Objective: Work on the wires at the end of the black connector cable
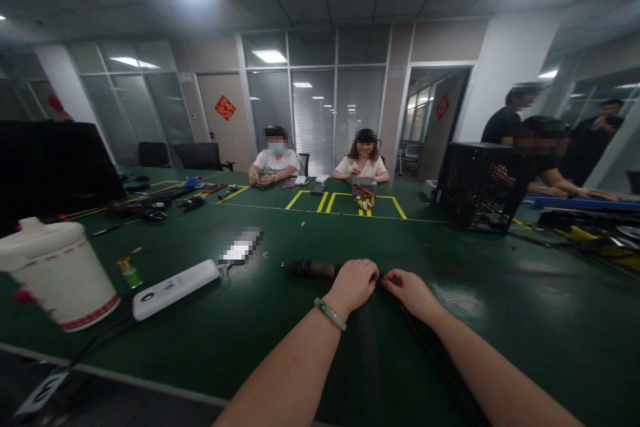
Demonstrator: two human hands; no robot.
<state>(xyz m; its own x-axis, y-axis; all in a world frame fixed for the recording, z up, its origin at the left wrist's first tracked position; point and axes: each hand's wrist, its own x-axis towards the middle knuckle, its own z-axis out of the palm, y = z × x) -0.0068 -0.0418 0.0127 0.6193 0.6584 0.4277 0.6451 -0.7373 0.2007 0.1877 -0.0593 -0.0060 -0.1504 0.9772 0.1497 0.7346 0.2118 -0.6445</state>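
Observation:
A dark cylindrical corded tool (305,269), perhaps an electric screwdriver, lies across the green table with its narrow metal tip to the left. My left hand (353,285), with a green bangle at the wrist, is closed over the tool's right end. Close beside it, my right hand (407,291) pinches the black cable (417,333) where it meets the tool. The cable runs down toward me under my right forearm. My fingers hide the exact joint between tool and cable.
On the left stand a lidded white cup (65,280), a small green bottle (130,271) and a white power strip (175,290) with a phone (243,245) beyond. A black computer case (473,187) stands at right. Two people sit opposite; others are at the right.

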